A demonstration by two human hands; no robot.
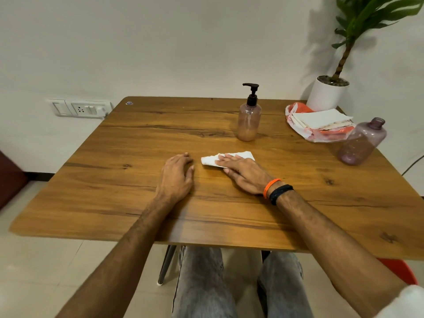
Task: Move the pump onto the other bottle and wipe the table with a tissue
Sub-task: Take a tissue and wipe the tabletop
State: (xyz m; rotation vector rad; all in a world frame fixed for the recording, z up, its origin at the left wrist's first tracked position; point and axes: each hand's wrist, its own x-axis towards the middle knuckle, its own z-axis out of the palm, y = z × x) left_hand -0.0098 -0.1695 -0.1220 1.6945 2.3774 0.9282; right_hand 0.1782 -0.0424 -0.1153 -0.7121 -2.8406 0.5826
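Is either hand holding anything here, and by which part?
Nothing gripped. Right hand presses flat on the tissue, covering its near side; left hand rests on the table.

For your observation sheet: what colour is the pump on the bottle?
Black pump, clearest in the head view.

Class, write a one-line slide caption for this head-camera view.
Right hand presses a tissue flat on the wooden table; left hand rests beside it.

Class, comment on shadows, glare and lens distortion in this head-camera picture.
Head view: the green potted plant casts a soft shadow on the wall; mild glare dulls the brown wooden table near its front edge; wide-angle distortion bows that edge and tilts the uncapped purple plastic bottle.
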